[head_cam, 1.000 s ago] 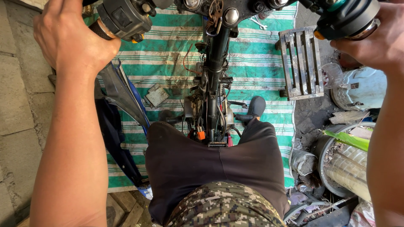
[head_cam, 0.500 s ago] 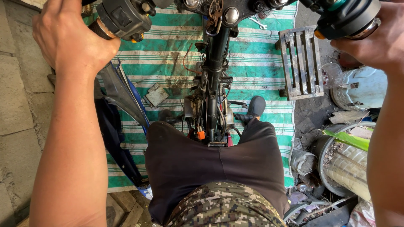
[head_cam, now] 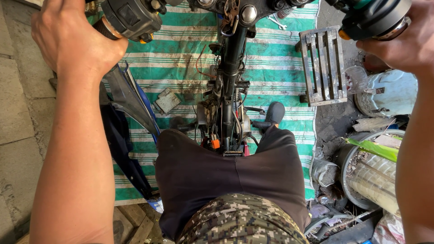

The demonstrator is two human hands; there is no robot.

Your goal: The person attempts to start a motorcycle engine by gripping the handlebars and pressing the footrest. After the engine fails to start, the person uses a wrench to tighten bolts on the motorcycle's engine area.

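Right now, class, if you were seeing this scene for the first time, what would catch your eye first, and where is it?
The stripped motorcycle frame runs down the middle, over a green striped mat. The left hand grips the handlebar end at top left; the right hand holds the grip at top right. A rusty metal grate lies on the mat's right edge.

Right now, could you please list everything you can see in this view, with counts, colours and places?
Motorcycle frame: one, black, stripped, centre, between the legs.
Left handlebar switch: one, black, top left.
Right handlebar grip: one, black, top right.
Striped tarp: one, green and white, under the motorcycle.
Metal rack: one, rusty grey, right on the tarp.
Body panel: one, dark blue, left of the frame.
Round containers: two, grey, right edge.
Shorts: black, bottom centre.
Left hand: gripping the left handlebar.
Right hand: gripping the right handlebar.
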